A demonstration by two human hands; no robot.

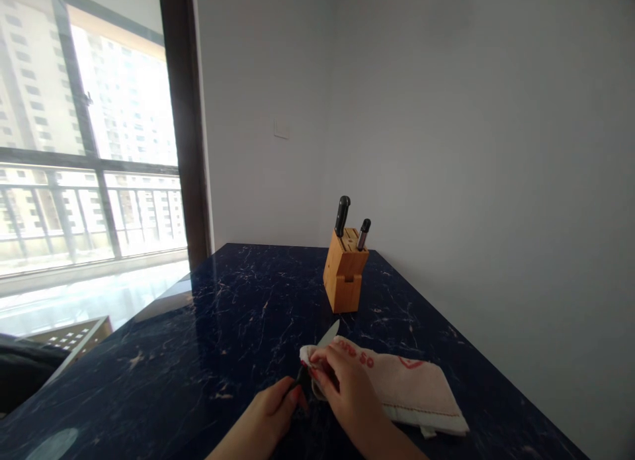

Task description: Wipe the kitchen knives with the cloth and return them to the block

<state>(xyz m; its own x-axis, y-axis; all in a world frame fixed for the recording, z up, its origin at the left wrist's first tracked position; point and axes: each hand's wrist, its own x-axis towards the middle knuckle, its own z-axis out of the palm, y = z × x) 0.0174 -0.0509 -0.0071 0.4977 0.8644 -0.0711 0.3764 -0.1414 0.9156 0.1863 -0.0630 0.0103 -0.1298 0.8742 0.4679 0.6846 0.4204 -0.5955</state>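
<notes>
A kitchen knife (pixel 329 333) points away from me, its blade tip toward the wooden knife block. My left hand (pixel 276 407) is closed around its black handle. With my right hand (pixel 343 382) I pinch one end of a pale towel (pixel 415 384) against the knife where blade meets handle. Part of the blade is hidden by the cloth and my fingers. The rest of the towel, with red lettering, lies spread to the right on the dark table.
The knife block (pixel 346 281) stands beyond my hands, holding a black-handled knife (pixel 342 216) and another dark-handled tool (pixel 364 233). The glossy blue table (pixel 238 308) borders a wall on the right. A chair (pixel 74 344) is at the left, below a bright window.
</notes>
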